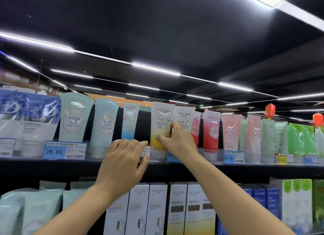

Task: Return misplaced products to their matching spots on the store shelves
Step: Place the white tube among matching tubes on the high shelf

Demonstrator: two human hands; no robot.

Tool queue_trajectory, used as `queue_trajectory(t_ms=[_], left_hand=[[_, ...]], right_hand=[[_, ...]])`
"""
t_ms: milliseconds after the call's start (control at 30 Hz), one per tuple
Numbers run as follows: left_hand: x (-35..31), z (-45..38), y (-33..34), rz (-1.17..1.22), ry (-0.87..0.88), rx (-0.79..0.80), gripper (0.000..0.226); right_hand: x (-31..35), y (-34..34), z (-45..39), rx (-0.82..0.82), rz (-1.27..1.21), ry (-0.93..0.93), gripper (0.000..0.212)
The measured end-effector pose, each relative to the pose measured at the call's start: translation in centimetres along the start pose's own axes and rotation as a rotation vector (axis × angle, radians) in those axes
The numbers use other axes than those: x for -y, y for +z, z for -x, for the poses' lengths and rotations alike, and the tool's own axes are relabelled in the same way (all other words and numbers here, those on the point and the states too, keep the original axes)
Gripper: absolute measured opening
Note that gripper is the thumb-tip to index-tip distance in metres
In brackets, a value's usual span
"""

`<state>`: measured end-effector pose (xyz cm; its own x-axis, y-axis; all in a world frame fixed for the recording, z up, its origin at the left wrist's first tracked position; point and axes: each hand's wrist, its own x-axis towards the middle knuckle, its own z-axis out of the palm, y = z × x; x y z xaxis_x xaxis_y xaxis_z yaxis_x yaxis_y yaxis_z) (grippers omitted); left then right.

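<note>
Head view. Premises: a shop aisle under a dark ceiling (175, 33) fitted with long white strip lights (156, 69); two red lanterns (270, 110) hang at right in the background.

Top shelf (52, 164): black, with a clear front rail carrying price tags, among them a blue one (64, 150) reading 28.00. A row of tubes stands upright, cap down: pale green tubes (75, 117) at left, a blue-and-white tube (130, 122), red and pink tubes (211, 131), green tubes (298, 138) at far right. Blue-and-white packs (28, 115) stand at far left.

Task item: a white-and-yellow tube (160, 122) stands on the top shelf, just beside a matching tube (184, 117) on its right. A dark gap lies between it and the blue-and-white tube.

Right hand (175, 140): fingers and thumb curled round the lower half of the white-and-yellow tube, gripping it.

Left hand (122, 161): holds nothing; fingers bent at the knuckles, tips on the rail at a small white tag (146, 151).

Lower shelf: white boxes (147, 208), blue boxes (259, 196) and pale green packs (35, 210).
</note>
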<state>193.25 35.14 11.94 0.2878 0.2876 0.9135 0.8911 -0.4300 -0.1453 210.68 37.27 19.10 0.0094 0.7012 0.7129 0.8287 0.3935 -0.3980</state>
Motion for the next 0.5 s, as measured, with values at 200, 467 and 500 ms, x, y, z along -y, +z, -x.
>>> queue_trajectory(t_ms=[200,467,500], left_hand=[[0.2,0.0,-0.2,0.039,0.002,0.027,0.050],[-2.2,-0.2,-2.3,0.248,0.122,-0.029,0.048],[-3.0,0.1,-2.4,0.279,0.152,-0.037,0.047]], right_hand=[[0.1,-2.2,2.4,-0.078,0.054,-0.067,0.060],[-1.9,-6.7,9.7,-0.136,0.227,-0.285,0.043],[-2.4,-7.2,11.0,-0.139,0.243,-0.282,0.043]])
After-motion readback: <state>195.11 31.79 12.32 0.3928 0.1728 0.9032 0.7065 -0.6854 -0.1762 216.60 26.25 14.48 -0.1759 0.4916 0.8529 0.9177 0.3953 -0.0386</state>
